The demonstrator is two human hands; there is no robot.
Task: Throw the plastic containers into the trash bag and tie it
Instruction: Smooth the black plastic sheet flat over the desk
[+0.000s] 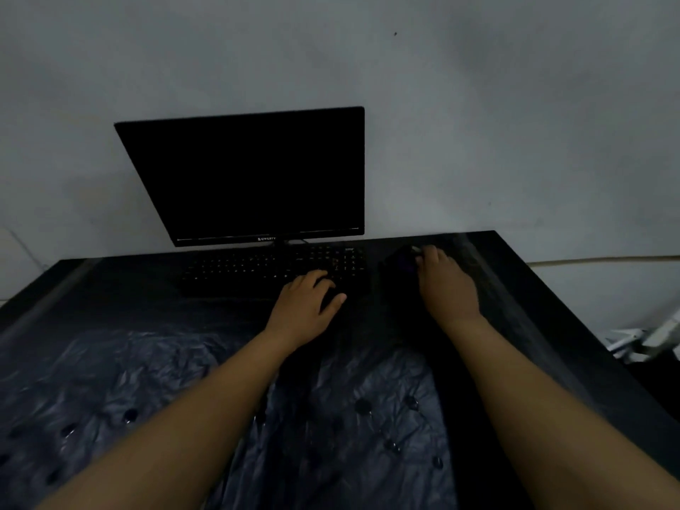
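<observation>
The left hand [305,307] curls its fingers round a small dark thing by the black keyboard [272,268] — too dark to name. The right hand [447,285] grips a dark, boxy thing [399,265] further back. The crinkly black plastic trash bag [110,380] lies spread flat over the black table [533,288], under both arms. A black monitor [250,174] stands behind — screen off.

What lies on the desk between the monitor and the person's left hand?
In the head view, the black keyboard lies between the monitor and the left hand, whose fingers curl around something dark at its near edge.
</observation>
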